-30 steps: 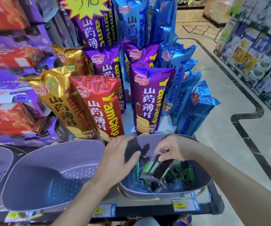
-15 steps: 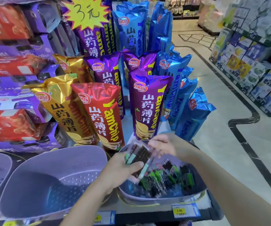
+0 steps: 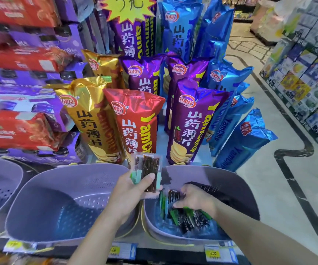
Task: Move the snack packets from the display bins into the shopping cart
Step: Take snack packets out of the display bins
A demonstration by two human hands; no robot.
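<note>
Head view: left hand held fanned stack of dark snack packets above rim of right display bin, thumb pressed across; right hand pinched another packet inside bin. Risk: loose stack could slide out while adding more; shopping cart not visible

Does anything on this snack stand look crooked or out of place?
The blue bag at the right edge leans steeply sideways, while the red bag stands nearly upright. The packets lie jumbled in their bin. Nothing looks spilled or torn.
</note>
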